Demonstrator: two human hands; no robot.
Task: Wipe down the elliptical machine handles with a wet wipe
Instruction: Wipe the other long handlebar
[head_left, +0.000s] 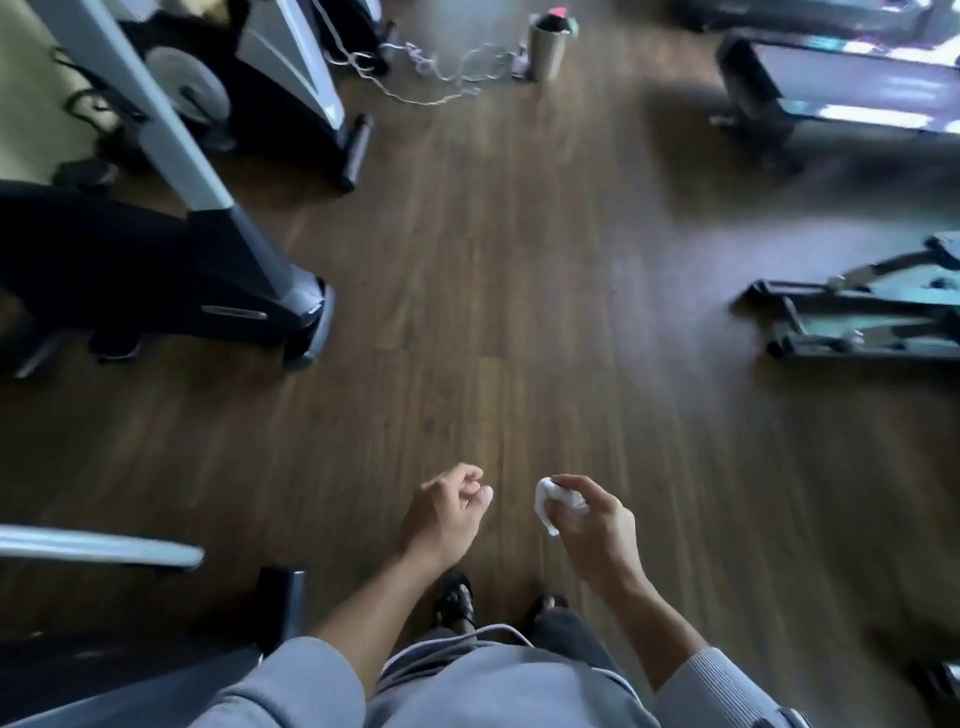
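My right hand (597, 530) is closed around a crumpled white wet wipe (550, 501), low in the middle of the view. My left hand (447, 512) hangs beside it, fingers curled in with nothing in them. A black and silver elliptical machine (156, 270) stands on the left, its silver upright slanting toward the upper left. A silver bar (98, 545), blurred, crosses the lower left edge. No handle grip of the machine is clearly in view. Both hands are apart from the machine.
Dark wooden floor (519, 312) stretches ahead. A second exercise machine (270, 67) stands at the back left with a white cable (441, 83) on the floor. A metal bin (548, 47) is at the back. A treadmill (831, 88) and a low frame (857, 312) are on the right.
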